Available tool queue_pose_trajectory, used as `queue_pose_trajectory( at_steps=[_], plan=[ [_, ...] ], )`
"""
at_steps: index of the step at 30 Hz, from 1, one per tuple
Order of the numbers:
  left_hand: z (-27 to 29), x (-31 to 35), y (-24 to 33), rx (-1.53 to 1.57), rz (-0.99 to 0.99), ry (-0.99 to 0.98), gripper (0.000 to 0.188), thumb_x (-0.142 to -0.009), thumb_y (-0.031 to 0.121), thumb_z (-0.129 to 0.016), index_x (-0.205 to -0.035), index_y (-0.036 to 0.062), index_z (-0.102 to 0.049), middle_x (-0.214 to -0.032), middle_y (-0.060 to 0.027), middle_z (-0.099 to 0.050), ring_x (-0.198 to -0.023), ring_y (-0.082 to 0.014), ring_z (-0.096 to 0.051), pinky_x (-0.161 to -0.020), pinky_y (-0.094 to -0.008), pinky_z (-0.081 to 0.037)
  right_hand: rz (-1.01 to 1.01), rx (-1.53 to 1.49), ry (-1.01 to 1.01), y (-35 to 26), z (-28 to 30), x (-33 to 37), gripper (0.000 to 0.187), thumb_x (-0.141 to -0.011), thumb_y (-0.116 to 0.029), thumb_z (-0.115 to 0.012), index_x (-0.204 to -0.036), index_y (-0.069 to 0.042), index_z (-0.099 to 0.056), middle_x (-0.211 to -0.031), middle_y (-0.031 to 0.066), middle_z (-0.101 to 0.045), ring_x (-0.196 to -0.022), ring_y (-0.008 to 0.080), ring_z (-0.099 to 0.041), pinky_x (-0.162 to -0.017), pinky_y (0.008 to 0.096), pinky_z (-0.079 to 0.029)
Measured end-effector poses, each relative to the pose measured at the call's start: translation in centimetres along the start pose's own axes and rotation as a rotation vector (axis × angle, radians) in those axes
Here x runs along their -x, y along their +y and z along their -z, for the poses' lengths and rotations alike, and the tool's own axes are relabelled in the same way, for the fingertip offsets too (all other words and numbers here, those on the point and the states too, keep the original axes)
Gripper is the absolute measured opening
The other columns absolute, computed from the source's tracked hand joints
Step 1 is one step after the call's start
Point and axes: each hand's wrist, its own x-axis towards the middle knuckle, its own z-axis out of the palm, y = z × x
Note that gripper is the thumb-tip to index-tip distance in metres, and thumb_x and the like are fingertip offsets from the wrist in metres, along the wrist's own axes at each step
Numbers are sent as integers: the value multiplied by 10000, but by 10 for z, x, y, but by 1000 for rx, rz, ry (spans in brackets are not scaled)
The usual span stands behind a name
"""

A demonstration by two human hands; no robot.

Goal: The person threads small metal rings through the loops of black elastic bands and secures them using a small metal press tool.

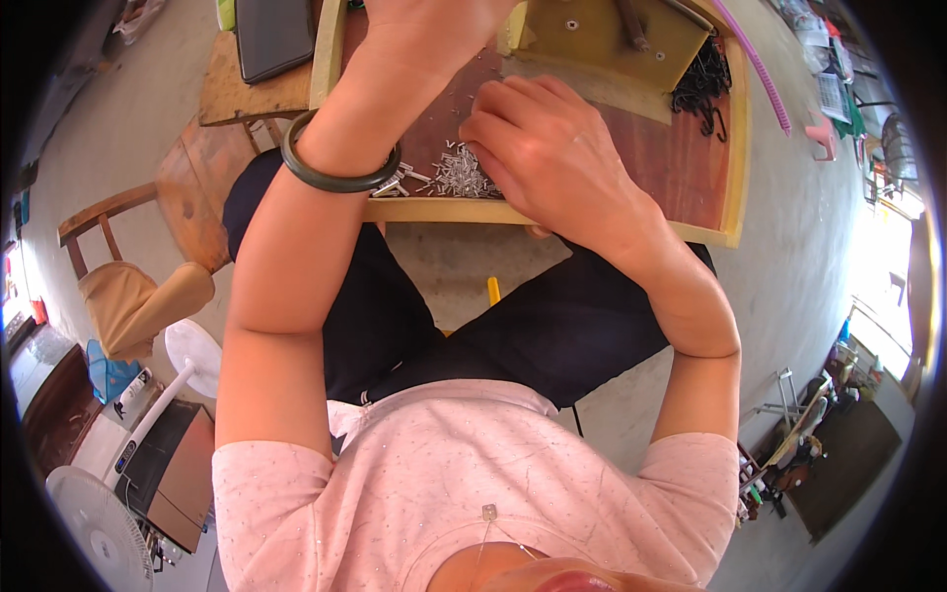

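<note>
A: Head view, looking straight down: right hand lying over a heap of small silvery metal pins in a shallow wooden tray.
B: State of the grip there?
A: Fingers curled down into the heap, tips buried among the pins; whether pinching one, cannot tell.
B: And the left hand?
A: Raised at the top edge, mostly cut off by the frame, so grip impossible to judge. Dark green bangle round that wrist, hanging just over the tray's near rim.
B: Location of the pins?
A: On the reddish-brown tray floor, close to the near rim, between the two hands.
B: Anything else in the tray?
A: Pile of black hooks in the far right corner, beside a yellowish wooden block.
B: Round about?
A: Wooden chair and white fan on the floor to the left.
</note>
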Motion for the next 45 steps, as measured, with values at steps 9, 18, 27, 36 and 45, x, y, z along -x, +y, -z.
queue_pose_trajectory(
  at_steps=[9, 18, 27, 36, 45],
  plan=[
    [1, -1, 0, 22, 20, -1, 661, -614, 441, -937, -1044, 31, -646, -1032, -108, -664, -1031, -276, -610, -995, -406, -402, 40, 100, -16, -12, -7, -13, 99, -703, -79, -665, -800, -70, -684, -836, 57, -617, -806, 234, -612, -771, 363, -502],
    [0, 0, -1, 46, -18, 30, 647, -606, 413, -948, -1030, 42, -628, -1027, -105, -643, -1036, -283, -595, -993, -410, -398, 0, 269, -66, -36, -6, -19, 65, -619, -97, -662, -655, -64, -619, -753, 65, -574, -747, 235, -576, -701, 347, -473],
    [2, -4, 5, 42, -30, -1, 645, -607, 420, -929, -1036, 37, -636, -1059, -109, -652, -1080, -293, -588, -1006, -409, -387, 44, 267, -98, -38, -6, -23, 122, -733, -170, -716, -763, -52, -709, -728, 64, -581, -743, 230, -581, -702, 356, -424],
    [-1, -5, 2, 16, -33, 26, 568, -636, 427, -906, -968, 68, -618, -981, -84, -634, -1017, -287, -586, -968, -413, -388, -224, -334, 318, 26, 54, -35, 135, -829, -93, -645, -931, -87, -734, -807, 100, -711, -761, 293, -692, -708, 402, -548],
    [5, -3, 6, 91, 14, -24, 531, -582, 395, -927, -896, 110, -607, -935, -57, -631, -971, -267, -593, -939, -411, -395, -59, 27, 578, 90, 48, -45, 147, -806, 55, -723, -933, -15, -699, -1062, 127, -669, -961, 248, -677, -809, 347, -547]
  ],
)
